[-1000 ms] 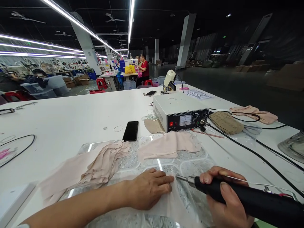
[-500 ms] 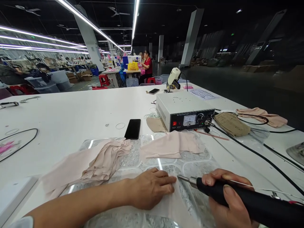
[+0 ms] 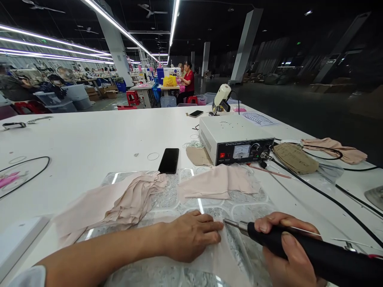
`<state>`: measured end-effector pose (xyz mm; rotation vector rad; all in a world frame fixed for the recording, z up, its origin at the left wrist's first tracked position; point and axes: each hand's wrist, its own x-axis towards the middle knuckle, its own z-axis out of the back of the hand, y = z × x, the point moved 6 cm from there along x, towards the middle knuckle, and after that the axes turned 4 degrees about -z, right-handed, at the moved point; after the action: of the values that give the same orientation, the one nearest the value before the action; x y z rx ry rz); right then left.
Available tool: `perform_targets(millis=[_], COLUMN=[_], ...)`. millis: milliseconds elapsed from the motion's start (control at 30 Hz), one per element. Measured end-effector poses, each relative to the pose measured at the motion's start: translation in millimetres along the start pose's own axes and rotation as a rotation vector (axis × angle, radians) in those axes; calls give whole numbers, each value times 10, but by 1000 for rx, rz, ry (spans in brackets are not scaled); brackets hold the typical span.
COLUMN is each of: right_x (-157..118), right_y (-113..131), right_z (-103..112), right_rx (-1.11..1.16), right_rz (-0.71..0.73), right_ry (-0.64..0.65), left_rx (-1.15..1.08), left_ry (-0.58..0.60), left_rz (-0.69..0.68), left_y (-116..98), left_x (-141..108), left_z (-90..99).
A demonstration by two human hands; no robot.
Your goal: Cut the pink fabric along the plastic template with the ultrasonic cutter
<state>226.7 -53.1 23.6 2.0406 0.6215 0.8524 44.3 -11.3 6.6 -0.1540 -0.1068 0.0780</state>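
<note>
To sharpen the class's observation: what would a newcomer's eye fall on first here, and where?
Probably the black tool in the right hand, lower right, its metal tip near the left hand. Right of centre, a pale control box stands on the white table; a black phone lies nearer, to its left.

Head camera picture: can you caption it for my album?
Left hand on pale pink cloth, right hand gripping a black-handled tool with a metal tip.

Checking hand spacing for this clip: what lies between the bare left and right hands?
The head view shows a silver metal tip, on the black cylindrical tool in the right hand, pointing at the left hand over a glossy grey-patterned sheet.
</note>
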Motion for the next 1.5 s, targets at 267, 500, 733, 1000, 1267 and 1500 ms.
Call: perform_targets(millis=[267,500,733,1000,1267,1500], right_x=[38,48,-25,-48,-68,-113], right_y=[-17,65,64,19,27,19], right_z=[-61,-40,116,83,116,116], right_rx=[-40,-22,16,200,223,237], right_rz=[21,25,-94,-149,-187,-215], right_ry=[35,-25,-55,13,30,70], left_rx=[-36,-62,-206,-191,-160,-122], left_ry=[-6,-9,-78,-29,10,3], left_rz=[4,7,39,18,31,8], left_y=[-1,9,52,33,48,52], left_x=[2,9,28,51,62,61], left_z=[-8,0,66,124,112,103])
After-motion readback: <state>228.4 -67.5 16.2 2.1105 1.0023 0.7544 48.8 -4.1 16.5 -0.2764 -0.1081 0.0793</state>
